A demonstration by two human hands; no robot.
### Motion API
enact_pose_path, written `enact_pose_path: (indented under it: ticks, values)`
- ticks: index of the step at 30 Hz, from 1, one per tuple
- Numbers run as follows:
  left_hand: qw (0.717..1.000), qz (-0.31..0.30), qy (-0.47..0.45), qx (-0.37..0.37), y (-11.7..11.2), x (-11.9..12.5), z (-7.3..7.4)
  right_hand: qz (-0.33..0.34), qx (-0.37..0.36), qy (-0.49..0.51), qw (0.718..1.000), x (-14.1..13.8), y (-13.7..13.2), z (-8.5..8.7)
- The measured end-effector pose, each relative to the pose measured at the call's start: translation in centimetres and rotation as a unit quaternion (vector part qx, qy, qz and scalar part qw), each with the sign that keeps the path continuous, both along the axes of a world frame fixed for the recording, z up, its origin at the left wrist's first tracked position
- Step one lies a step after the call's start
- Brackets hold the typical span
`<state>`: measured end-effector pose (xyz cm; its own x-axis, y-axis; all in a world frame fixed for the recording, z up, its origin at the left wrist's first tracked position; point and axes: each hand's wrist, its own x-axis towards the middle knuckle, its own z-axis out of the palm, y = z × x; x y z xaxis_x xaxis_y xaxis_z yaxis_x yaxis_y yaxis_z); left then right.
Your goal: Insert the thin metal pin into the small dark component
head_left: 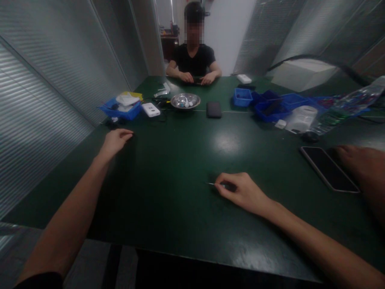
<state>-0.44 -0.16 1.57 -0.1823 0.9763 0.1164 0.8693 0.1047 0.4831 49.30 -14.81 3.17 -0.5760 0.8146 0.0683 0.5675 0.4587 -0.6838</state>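
Observation:
My left hand [116, 141] is over the left side of the green table [168, 160], thumb and fingertips pinched together. Whatever may be between them is too small to make out. Nearest to it are a blue bin [130, 114] and a white device with a small display [150, 109]. Lower down, right of the middle, my right hand [240, 188] rests by the tabletop. It pinches a thin tool with a slim metal tip [211, 184] pointing left; the fingers hide most of the tool, so its kind is unclear.
A metal bowl [177, 105] with small parts and a black square object [213, 109] lie farther back. Blue bins [243, 97], a plastic bottle [345, 106] and a phone [329, 168] are on the right, beside another person's hand [357, 158]. A person [194, 60] sits opposite.

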Motion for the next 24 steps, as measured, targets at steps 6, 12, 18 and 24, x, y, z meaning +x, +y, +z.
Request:
enact_pose_path:
  ticks: [6,12,18,24]
  values:
    - [0.998,0.002,0.053,0.026,-0.7,0.6,0.3,0.001,-0.002,-0.001,1.000,0.0,0.0,0.1]
    - [0.974,-0.217,0.025,0.053,-2.3,7.2,0.7,0.001,-0.008,-0.005,1.000,-0.1,0.0,0.0]
    - [0.884,-0.433,-0.159,-0.080,-8.3,18.9,1.4,-0.001,0.002,-0.002,1.000,-0.2,0.1,-0.2]
    - [0.840,-0.425,-0.288,-0.175,-10.8,22.2,0.2,0.010,0.001,-0.004,1.000,-0.1,0.2,-0.5]
